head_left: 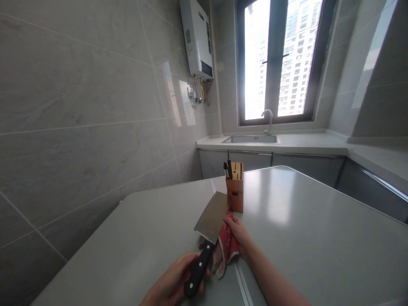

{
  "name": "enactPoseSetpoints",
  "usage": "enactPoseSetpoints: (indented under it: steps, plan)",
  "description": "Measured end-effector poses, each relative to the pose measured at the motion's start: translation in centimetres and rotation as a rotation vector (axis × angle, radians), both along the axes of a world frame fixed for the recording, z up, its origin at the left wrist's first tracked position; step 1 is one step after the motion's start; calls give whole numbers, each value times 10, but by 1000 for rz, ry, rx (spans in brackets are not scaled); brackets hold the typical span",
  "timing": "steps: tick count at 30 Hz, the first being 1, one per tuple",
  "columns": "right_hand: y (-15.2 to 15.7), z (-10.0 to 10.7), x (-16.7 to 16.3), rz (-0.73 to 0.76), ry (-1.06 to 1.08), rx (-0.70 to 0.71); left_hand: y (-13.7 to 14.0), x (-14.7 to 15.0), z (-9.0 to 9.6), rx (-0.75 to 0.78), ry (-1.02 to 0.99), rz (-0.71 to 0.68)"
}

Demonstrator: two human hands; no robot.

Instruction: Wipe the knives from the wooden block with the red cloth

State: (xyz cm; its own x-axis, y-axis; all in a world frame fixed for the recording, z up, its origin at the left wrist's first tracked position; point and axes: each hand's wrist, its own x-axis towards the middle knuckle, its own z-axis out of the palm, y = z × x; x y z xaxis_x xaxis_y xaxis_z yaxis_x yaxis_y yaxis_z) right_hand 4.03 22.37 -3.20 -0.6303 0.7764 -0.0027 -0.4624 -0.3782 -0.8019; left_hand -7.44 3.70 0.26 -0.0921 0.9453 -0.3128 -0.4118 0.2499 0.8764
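Observation:
A cleaver (211, 216) with a broad steel blade and a black riveted handle is tilted above the table, its blade pointing away from me. My left hand (180, 276) is closed around the handle from the left. On the blade's right side, my right hand (236, 229) pinches a red and white cloth (225, 244) against the edge, and the cloth's lower end hangs down. Just beyond the blade stands a wooden knife block (235, 193), with a couple of black-handled tools in its left slots. A small dark red bit shows behind the handle, too hidden to name.
The light grey table (153, 221) has a seam running through its middle. Beyond it are a counter (306, 138) with a sink (251, 139) and a faucet (269, 121) under a window. A tiled wall (95, 93) rises at left, with a water heater (197, 42) mounted on it.

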Motion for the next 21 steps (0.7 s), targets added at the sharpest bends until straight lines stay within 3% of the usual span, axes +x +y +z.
enactPoseSetpoints:
  steps: [5,12,17,21]
  plan:
    - [0,-1,0,34,-27,95,14,-2,-1,32,243,-58]
    - [-6,8,6,221,-108,192,14,-14,-23,118,551,153]
    - [-5,8,4,127,-103,128,23,-23,0,184,825,286]
    - [-4,6,4,123,-28,-21,37,-22,13,264,1032,368]
